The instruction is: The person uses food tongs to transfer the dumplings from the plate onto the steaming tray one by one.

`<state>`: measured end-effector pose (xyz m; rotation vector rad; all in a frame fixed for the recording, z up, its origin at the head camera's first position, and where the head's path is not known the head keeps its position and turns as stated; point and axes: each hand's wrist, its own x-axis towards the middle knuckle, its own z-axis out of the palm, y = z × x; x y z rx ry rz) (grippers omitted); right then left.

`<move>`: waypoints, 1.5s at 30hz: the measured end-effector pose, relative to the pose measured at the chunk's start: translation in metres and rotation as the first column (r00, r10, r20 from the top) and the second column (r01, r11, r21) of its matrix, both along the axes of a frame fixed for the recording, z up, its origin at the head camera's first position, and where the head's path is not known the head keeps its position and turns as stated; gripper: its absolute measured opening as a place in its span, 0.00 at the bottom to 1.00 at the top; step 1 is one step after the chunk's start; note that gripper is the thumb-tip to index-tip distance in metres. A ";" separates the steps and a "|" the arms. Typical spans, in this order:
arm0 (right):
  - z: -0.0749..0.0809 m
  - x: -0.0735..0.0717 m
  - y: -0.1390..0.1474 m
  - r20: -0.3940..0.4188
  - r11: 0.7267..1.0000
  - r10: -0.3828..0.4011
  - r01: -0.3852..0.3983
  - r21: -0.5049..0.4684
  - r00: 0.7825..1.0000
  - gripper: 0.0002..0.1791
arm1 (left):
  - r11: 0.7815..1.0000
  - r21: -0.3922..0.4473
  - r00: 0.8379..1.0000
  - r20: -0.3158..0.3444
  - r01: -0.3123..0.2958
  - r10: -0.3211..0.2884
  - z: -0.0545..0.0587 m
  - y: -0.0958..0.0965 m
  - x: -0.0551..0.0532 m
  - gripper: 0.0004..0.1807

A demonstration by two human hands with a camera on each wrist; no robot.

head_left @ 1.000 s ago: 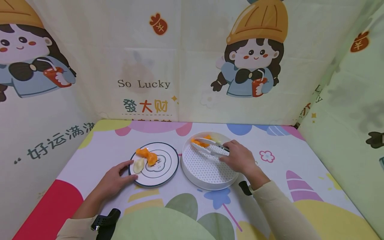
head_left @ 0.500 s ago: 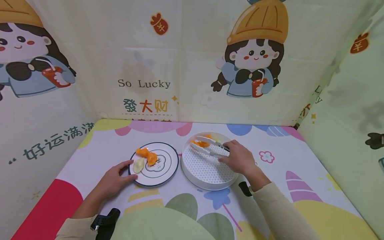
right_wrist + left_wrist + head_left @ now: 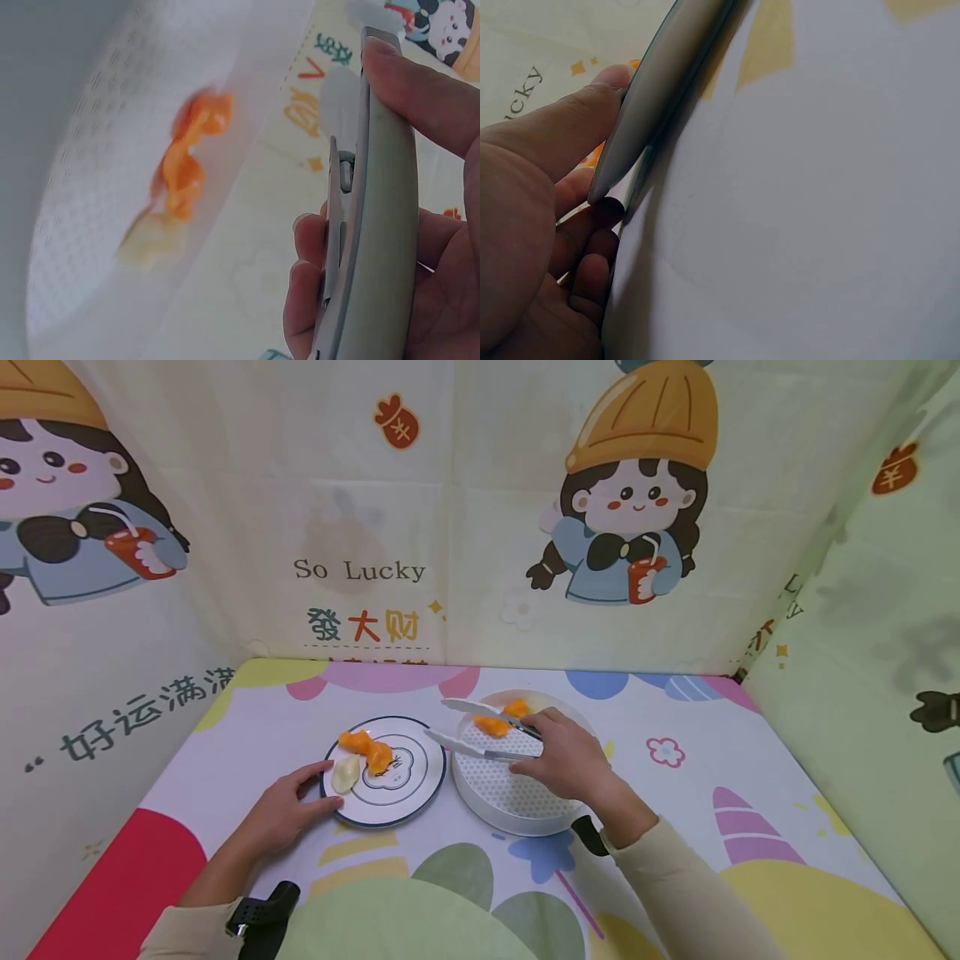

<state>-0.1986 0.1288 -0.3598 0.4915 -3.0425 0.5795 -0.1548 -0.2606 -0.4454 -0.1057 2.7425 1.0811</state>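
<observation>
My left hand (image 3: 288, 810) grips the left rim of a white plate (image 3: 420, 793) with dark blue rings, thumb on one side and fingers on the other. On the plate lie an orange dumpling-like piece (image 3: 367, 752), pinched in the middle, and a pale oval piece (image 3: 346, 774). My right hand (image 3: 566, 758) holds a pair of tongs (image 3: 487, 752) with white tips. The tong tips stand apart with nothing between them, above the gap between the plate and a round white steamer basket (image 3: 517, 822). Inside that basket, orange pieces (image 3: 184, 169) and a pale piece (image 3: 154, 240) lie by the wall.
A printed cloth with colourful shapes covers the table (image 3: 675, 810). Curtains with cartoon figures (image 3: 480, 527) hang at the back and on both sides. The basket stands just right of the plate.
The tongs in my right hand have moved left, from the orange pieces in the basket to above the plate's right edge. Those pieces stayed in the basket. My left hand has not moved.
</observation>
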 end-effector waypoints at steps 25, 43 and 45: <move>-0.012 0.005 -0.080 0.102 0.980 0.144 -0.156 0.121 0.984 0.36 | 1.000 -0.003 1.000 0.004 0.007 -0.007 -0.002 -0.003 -0.001 0.47; -0.007 0.004 -0.077 0.090 0.985 0.114 -0.125 0.116 0.989 0.28 | 1.000 -0.007 1.000 -0.007 0.004 -0.004 -0.001 -0.001 0.000 0.47; -0.005 0.006 -0.073 0.079 0.987 0.116 -0.124 0.100 0.990 0.28 | 1.000 -0.006 1.000 -0.007 0.004 -0.004 -0.001 -0.001 0.000 0.47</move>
